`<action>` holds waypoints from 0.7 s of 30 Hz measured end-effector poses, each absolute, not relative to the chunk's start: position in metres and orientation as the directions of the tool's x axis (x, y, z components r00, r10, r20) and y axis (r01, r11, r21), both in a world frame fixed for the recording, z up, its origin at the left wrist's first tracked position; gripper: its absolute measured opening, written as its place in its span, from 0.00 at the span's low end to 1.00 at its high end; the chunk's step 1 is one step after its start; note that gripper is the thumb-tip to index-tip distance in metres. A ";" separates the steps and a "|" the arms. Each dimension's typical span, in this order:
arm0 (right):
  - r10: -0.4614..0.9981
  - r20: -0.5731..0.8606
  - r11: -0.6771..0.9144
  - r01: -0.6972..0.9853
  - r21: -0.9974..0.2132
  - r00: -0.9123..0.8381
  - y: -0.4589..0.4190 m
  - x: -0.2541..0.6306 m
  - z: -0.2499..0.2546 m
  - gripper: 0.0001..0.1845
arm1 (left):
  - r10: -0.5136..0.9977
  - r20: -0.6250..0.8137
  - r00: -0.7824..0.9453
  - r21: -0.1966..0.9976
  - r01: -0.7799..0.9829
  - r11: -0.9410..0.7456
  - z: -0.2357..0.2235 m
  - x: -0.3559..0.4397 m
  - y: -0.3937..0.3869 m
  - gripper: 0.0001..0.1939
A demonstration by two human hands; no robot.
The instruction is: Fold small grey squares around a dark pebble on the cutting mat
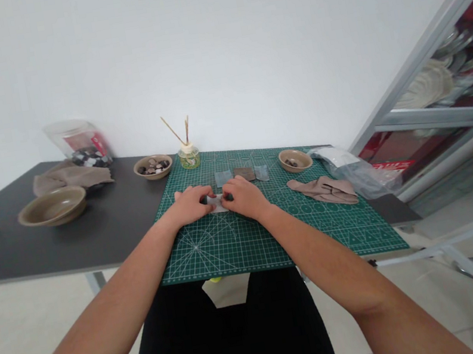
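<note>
On the green cutting mat [212,250], my left hand [191,205] and my right hand [245,196] come close together. Between them lies a small pale, flat piece [218,203], perhaps a little plastic bag; its kind is unclear. Curled fingers of each hand pinch it from either side. Something small and dark shows by my fingertips, too hidden to name. Just beyond my hands are a bluish translucent packet [223,178], a flat brown piece [245,174] and a second bluish packet [262,173].
A bowl of dark and pale stones [153,167] and a reed diffuser [189,156] stand behind left. Rightward are a bowl with few stones [295,160], a brown cloth [327,190] and a plastic bag [353,169]. Far left: another bowl [54,209], cloth [68,176], clear jar [79,144].
</note>
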State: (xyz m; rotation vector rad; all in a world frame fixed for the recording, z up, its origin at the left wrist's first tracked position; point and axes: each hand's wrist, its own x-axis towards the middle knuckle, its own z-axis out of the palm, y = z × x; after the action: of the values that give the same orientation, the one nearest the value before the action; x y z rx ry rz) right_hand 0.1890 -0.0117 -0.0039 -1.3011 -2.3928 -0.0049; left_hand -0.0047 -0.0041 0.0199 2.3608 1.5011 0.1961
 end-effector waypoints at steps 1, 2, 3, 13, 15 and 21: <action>0.803 0.359 0.562 0.805 -0.188 -0.476 -0.012 0.190 -0.004 0.05 | 0.900 -0.066 0.432 0.352 0.854 -0.384 0.020 -0.005 -0.004 0.16; 0.799 0.355 0.568 0.802 -0.184 -0.485 -0.012 0.191 -0.004 0.05 | 0.900 -0.067 0.430 0.352 0.854 -0.382 0.020 -0.005 -0.004 0.16; 0.791 0.350 0.583 0.792 -0.182 -0.501 -0.013 0.192 -0.004 0.05 | 0.900 -0.067 0.430 0.353 0.854 -0.382 0.020 -0.005 -0.004 0.16; 0.751 0.313 0.654 0.719 -0.236 -0.581 -0.009 0.187 -0.005 0.08 | 0.899 -0.053 0.435 0.352 0.850 -0.391 0.020 -0.004 -0.004 0.16; 0.778 0.319 0.616 0.758 -0.216 -0.541 -0.010 0.188 -0.005 0.08 | 0.898 -0.052 0.437 0.352 0.849 -0.393 0.020 -0.004 -0.004 0.16; 0.829 0.319 0.530 0.827 -0.189 -0.459 -0.012 0.190 -0.004 0.04 | 0.900 -0.052 0.433 0.360 0.849 -0.387 0.020 -0.004 -0.004 0.17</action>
State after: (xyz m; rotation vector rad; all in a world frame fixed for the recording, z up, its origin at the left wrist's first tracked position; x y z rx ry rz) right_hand 0.1901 -0.0123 -0.0040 -1.3633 -2.4021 0.0106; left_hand -0.0043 -0.0043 0.0199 2.3580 1.4991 0.2158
